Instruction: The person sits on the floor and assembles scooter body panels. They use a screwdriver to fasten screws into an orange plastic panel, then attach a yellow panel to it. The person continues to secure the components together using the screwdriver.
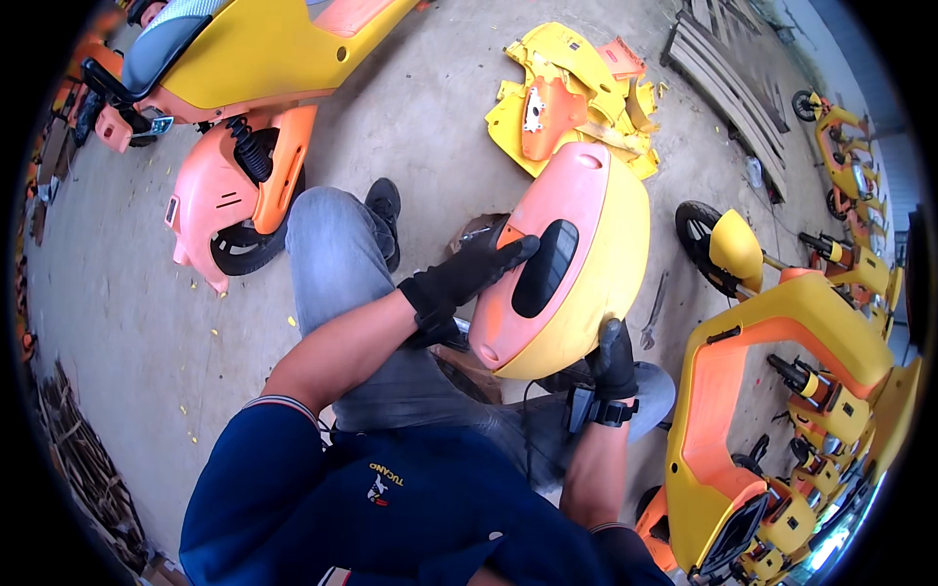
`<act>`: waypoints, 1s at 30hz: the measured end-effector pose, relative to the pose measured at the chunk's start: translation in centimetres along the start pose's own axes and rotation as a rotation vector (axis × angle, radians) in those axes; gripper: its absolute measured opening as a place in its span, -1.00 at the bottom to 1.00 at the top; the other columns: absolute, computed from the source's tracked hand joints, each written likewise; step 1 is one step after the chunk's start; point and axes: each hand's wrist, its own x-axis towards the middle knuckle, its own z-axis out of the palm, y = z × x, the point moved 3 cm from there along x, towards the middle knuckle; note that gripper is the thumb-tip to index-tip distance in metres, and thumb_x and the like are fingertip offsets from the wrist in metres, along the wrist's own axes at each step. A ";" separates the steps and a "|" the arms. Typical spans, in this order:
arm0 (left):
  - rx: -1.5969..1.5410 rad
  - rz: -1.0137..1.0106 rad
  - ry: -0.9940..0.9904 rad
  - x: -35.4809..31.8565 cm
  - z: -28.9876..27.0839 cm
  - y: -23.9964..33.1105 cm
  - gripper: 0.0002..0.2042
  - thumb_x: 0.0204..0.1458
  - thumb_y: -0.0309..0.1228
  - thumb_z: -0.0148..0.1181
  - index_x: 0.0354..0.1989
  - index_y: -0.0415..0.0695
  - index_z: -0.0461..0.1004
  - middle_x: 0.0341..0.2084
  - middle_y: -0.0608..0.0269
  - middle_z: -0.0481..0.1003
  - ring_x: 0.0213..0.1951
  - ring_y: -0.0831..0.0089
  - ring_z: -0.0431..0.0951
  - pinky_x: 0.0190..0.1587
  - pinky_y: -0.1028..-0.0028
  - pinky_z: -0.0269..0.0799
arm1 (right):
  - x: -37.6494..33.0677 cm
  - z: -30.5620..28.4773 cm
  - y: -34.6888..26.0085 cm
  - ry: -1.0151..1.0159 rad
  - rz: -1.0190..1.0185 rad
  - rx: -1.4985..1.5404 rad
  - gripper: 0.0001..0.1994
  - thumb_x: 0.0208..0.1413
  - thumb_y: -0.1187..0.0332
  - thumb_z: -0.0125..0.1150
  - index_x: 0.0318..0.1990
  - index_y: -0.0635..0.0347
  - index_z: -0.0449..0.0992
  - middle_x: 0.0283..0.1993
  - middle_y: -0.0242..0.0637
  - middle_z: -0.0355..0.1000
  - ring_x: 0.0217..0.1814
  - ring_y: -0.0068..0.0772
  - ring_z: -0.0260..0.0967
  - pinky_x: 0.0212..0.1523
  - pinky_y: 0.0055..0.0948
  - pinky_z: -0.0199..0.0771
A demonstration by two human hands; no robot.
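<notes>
Between my hands, above my lap, is a rounded scooter cover (611, 254). It is yellow along the right side and faded pink on the left, with a dark glossy oval panel (545, 269) set into it. My gloved left hand (479, 269) grips its left edge, the thumb reaching over the pink face to the oval panel. At the lower right edge, my gloved right hand (613, 361) has its thumb up against the yellow side; its other fingers are hidden beneath. A dark cable hangs below the cover.
Yellow and orange body panels (547, 107) lie piled on the floor ahead. A wrench (655, 311) rests right of the cover. Scooters stand at the upper left (234, 195) and right (718, 391), with more behind. A wooden pallet (728, 98) lies far right, scrap strips (88, 454) at left.
</notes>
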 end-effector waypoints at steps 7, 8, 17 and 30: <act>-0.070 0.049 -0.130 -0.7 1.1 1.3 -0.39 0.26 -0.16 0.14 0.37 -0.20 0.12 0.22 0.17 0.35 0.20 0.45 0.37 0.26 0.40 0.32 | -0.1 1.7 -2.0 0.023 0.061 0.151 -0.37 0.31 0.07 0.09 0.36 0.32 0.16 0.26 -0.13 0.34 0.24 -0.28 0.33 0.20 -0.31 0.37; -0.053 0.070 -0.116 -0.9 1.4 1.4 -0.39 0.26 -0.16 0.14 0.37 -0.20 0.12 0.22 0.17 0.35 0.20 0.45 0.38 0.26 0.40 0.32 | -0.2 1.7 -1.9 0.023 0.070 0.155 -0.38 0.31 0.08 0.09 0.36 0.32 0.16 0.25 -0.13 0.34 0.24 -0.28 0.33 0.20 -0.31 0.37; -0.161 0.046 -0.010 -1.1 1.6 1.8 -0.50 0.25 -0.14 0.17 0.24 -0.19 0.33 0.03 0.29 0.48 0.02 0.54 0.46 0.09 0.44 0.40 | 0.6 1.9 -1.2 0.054 0.003 0.074 -0.45 0.40 0.02 -0.08 0.30 0.31 0.25 0.23 -0.16 0.38 0.20 -0.33 0.38 0.22 -0.35 0.38; 0.053 -0.023 -0.215 -0.8 0.2 1.9 -0.16 0.16 -0.04 0.25 0.45 -0.19 -0.06 0.30 0.17 0.24 0.30 0.45 0.23 0.32 0.39 0.20 | -0.6 0.3 -2.0 -0.023 0.017 0.037 -0.25 0.19 0.04 0.23 0.39 0.32 0.11 0.31 -0.15 0.29 0.29 -0.25 0.28 0.26 -0.30 0.30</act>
